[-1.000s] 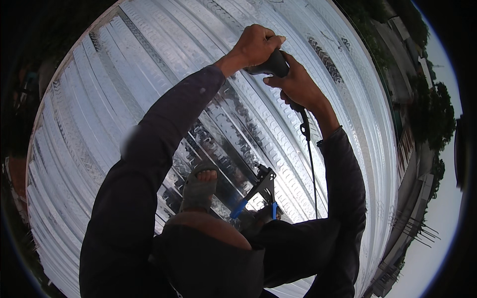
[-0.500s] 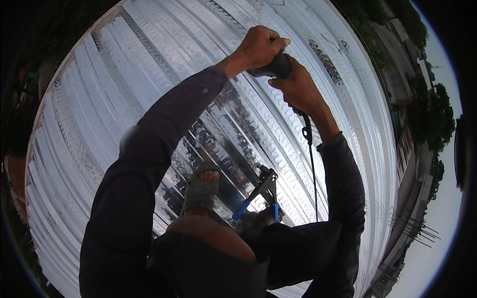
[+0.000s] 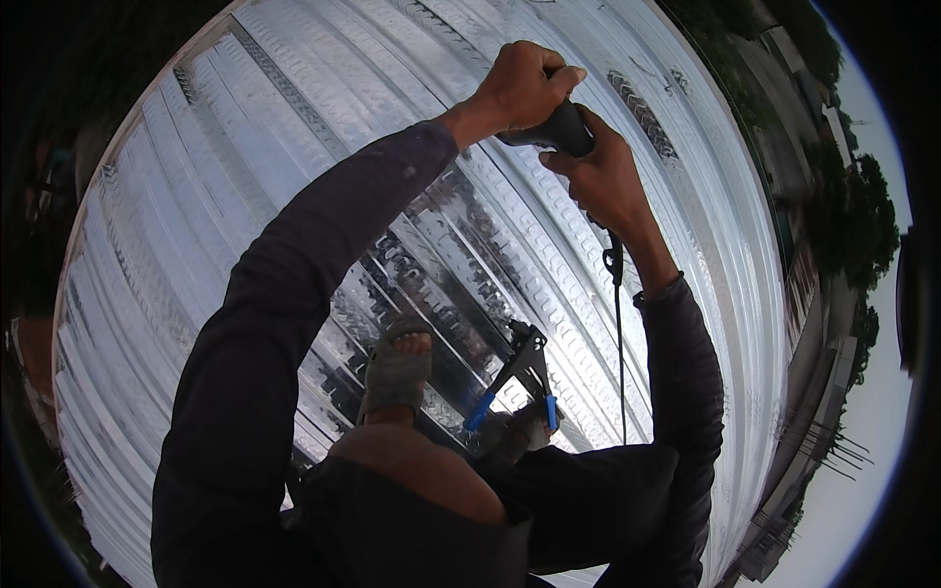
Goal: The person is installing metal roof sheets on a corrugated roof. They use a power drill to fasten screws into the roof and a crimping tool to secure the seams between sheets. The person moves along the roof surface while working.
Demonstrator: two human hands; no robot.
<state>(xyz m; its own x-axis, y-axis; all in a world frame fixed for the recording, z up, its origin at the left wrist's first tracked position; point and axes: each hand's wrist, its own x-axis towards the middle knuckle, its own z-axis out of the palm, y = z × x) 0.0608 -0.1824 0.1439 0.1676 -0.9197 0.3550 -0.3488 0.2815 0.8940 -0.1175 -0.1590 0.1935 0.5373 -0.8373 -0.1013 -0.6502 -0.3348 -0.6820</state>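
Both my arms reach forward over a ribbed metal roof. A black corded power drill (image 3: 563,133) is between my hands, its front end hidden. My right hand (image 3: 610,178) is closed round its handle. Just ahead, my left hand (image 3: 526,90) is closed against the front of the tool, its thumb pointing right; anything small inside its fingers is hidden. From below the right hand the black cord (image 3: 619,338) runs down toward my knee. A hand riveter (image 3: 526,365) with blue grips lies near my feet, its handles spread apart.
Shiny corrugated metal sheets (image 3: 225,147) with raised ribs form the roof under me. My sandalled foot (image 3: 397,372) stands left of the riveter. Past the roof's right edge are trees (image 3: 858,235), lower buildings and protruding rods (image 3: 833,453).
Both hands and the drill have shifted slightly up and to the right. The riveter and foot stay nearly in place, with a small shift of the view.
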